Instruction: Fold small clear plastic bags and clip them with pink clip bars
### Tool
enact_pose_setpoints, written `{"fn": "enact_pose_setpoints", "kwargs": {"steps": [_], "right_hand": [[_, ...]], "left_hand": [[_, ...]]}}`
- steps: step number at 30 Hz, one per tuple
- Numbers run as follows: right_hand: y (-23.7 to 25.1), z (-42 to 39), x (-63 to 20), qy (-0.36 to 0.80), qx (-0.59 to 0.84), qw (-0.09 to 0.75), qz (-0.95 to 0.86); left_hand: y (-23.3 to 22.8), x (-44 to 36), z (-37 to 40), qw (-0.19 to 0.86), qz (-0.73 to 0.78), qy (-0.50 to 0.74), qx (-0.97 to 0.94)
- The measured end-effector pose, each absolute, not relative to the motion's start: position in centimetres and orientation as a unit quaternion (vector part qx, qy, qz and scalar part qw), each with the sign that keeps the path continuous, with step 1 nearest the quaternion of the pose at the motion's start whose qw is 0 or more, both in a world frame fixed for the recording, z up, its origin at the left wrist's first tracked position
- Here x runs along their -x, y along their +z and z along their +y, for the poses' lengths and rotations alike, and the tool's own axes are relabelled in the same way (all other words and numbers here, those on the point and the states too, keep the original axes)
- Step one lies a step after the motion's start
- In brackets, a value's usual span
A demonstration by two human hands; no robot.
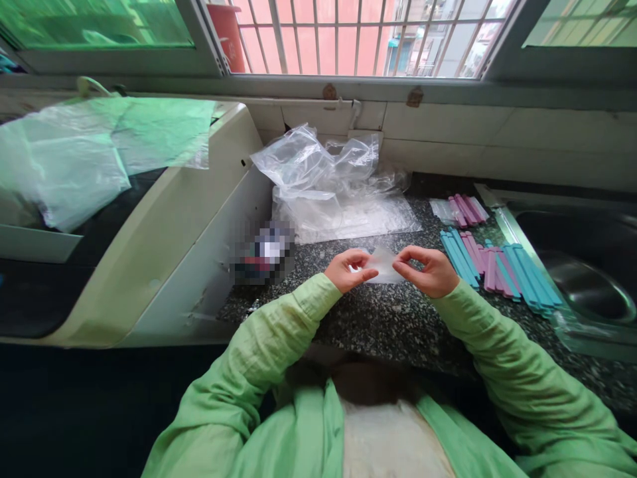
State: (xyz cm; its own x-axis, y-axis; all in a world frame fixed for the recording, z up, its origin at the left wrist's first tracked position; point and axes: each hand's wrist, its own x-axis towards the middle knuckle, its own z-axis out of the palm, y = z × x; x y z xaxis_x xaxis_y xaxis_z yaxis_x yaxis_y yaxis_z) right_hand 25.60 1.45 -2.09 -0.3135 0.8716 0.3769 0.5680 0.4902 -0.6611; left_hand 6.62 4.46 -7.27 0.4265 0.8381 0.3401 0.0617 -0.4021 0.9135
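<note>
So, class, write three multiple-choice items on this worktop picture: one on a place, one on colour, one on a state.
1. Where do the loose sticks lie?
A. right of the hands, beside the sink
B. on the window sill
C. on the person's lap

2. What colours are they?
A. red and yellow
B. blue and pink
C. black and white

3. How is the small clear bag held?
A. lying untouched
B. in the left hand only
C. pinched between both hands, right hand too

Answers: 1 A, they lie on the speckled counter by the sink rim; 2 B, both colours show; 3 C, fingers of each hand grip one edge.
</note>
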Motion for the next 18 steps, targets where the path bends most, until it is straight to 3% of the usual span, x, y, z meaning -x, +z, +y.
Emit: {"fn": "enact_pose_setpoints", "kwargs": {"steps": [18], "right_hand": [[-2.51, 1.5, -25.04, 0.233, 0.425, 0.338, -0.807]], "left_hand": [[-6.77, -6.84, 4.15, 0.523, 0.279, 0.456, -0.664]]}}
